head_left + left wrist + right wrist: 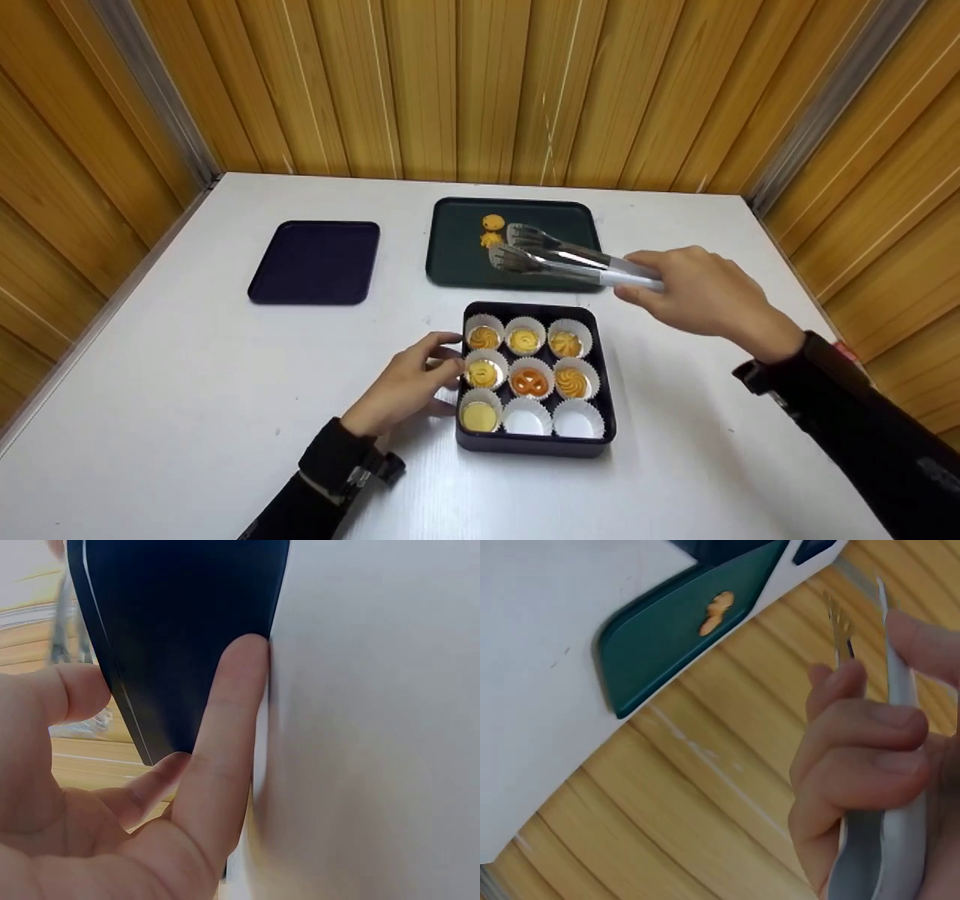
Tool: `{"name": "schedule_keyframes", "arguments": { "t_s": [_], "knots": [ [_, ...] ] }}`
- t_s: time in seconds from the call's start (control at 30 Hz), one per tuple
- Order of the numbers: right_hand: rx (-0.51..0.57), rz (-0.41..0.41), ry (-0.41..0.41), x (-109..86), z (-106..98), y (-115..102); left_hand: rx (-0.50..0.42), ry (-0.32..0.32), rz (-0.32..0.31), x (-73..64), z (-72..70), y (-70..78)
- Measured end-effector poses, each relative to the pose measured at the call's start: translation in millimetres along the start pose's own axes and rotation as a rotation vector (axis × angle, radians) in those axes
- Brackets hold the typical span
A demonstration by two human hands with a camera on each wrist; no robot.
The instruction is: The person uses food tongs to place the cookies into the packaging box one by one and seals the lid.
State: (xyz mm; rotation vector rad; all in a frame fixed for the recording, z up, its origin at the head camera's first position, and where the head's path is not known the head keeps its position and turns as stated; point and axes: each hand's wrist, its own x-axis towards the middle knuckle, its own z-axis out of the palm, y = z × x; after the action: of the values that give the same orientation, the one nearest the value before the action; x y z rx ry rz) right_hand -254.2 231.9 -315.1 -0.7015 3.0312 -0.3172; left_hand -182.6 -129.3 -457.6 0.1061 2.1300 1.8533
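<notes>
A dark square box (pixel 532 446) holds rows of white paper cups, several with cookies, among them a pretzel-shaped one (pixel 531 382). Two cups (pixel 526 418) in its near row stand empty. My left hand (pixel 401 386) lies at the box's left side, fingertips against its outer wall (pixel 172 630) and thumb near the rim. With its fingers curled round the handles, my right hand (pixel 705 292) grips metal tongs (pixel 626 279). The tongs' tips are spread apart over the dark green tray (pixel 457 255), close beside two cookies (pixel 493 222). Nothing shows between the tips.
To the left, a flat dark purple tray (pixel 315 262) lies on the white table (pixel 187 360). Behind the table's far edge rises a wood-patterned wall (pixel 420 90), with similar panels at both sides. The green tray lies just behind the box.
</notes>
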Motion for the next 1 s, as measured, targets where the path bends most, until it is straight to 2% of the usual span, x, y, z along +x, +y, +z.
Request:
{"name": "schedule_keyframes", "arguments": {
  "t_s": [0.23,0.4,0.7,1.0],
  "knots": [
    [0.010,0.100,-0.027,58.0,31,7,-0.001,-0.001,0.004,-0.4,0.4,-1.4],
    [0.009,0.122,-0.024,84.2,50,3,-0.001,0.003,0.004,-0.3,0.2,-1.9],
    [-0.014,0.148,-0.019,108.1,69,0,0.007,0.001,-0.007,0.3,0.7,-0.3],
    [-0.068,0.122,-0.007,115.8,69,-4,-0.009,0.008,-0.015,0.0,-0.5,-0.7]
  ]
}}
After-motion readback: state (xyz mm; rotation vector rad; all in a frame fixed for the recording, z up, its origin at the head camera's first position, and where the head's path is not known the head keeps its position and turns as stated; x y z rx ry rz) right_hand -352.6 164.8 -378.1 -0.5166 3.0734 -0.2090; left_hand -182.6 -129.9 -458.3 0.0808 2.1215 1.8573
